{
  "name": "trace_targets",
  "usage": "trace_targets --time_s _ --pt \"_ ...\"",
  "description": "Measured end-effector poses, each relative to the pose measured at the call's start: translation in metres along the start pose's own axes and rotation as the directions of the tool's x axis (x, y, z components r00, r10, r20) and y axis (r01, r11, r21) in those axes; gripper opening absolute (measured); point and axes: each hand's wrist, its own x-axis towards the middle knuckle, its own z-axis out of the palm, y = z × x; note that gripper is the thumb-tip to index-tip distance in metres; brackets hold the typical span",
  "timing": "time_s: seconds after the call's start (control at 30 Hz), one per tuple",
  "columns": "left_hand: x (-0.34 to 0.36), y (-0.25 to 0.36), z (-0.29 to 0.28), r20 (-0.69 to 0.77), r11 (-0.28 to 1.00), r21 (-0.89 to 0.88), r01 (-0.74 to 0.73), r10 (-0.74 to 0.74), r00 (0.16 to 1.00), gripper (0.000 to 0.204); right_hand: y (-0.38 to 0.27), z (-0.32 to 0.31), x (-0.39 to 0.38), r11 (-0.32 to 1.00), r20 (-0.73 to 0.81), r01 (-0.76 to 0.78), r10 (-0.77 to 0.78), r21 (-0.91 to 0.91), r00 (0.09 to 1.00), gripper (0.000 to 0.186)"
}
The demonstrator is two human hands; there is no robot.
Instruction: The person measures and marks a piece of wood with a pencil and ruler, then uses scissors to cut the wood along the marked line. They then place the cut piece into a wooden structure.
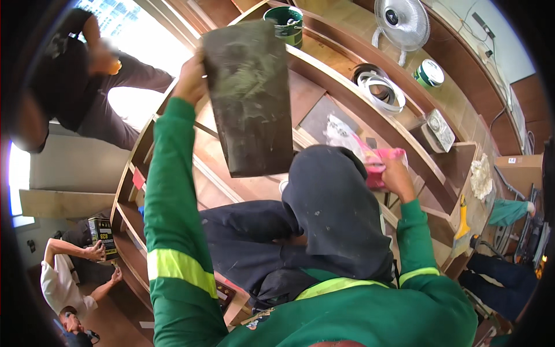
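My left hand is closed round the upper left edge of a dark brown rectangular board. The board is scuffed with pale smears and tilts over the curved wooden frame. On the other side of my raised knee, my right hand grips a pink bundle that looks like cloth or soft plastic; its exact kind is unclear. Just beyond it lies a crumpled clear-and-pink plastic bag.
Curved wooden framing surrounds me. On the far side are a green bucket, edging rolls, a paint can and a fan. A yellow-handled scraper lies right. Co-workers are left; one holds a black tin.
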Motion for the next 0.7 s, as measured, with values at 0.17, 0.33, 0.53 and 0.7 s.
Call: trace_targets --time_s 0.17,0.33,0.53,0.7 --pt "0.107 -0.096 0.022 0.058 0.777 0.609 -0.162 0.159 0.985 0.039 0.004 -0.009 -0.026 0.995 -0.039 -0.1 0.099 -0.027 0.994 0.032" --pt "0.129 -0.18 0.124 0.061 0.715 0.683 -0.147 0.144 0.988 0.045 0.029 -0.016 -0.064 0.969 0.037 -0.221 0.226 -0.106 0.973 0.027" --pt "0.187 -0.264 0.132 -0.274 0.961 0.278 0.005 0.074 0.959 0.044 0.01 -0.012 -0.045 0.96 0.081 -0.247 0.259 -0.133 0.962 0.025" --pt "0.141 -0.243 0.172 -0.23 0.968 0.241 -0.076 0.133 0.964 0.057 0.028 -0.001 -0.067 0.946 0.158 -0.318 0.324 -0.064 0.933 0.029"
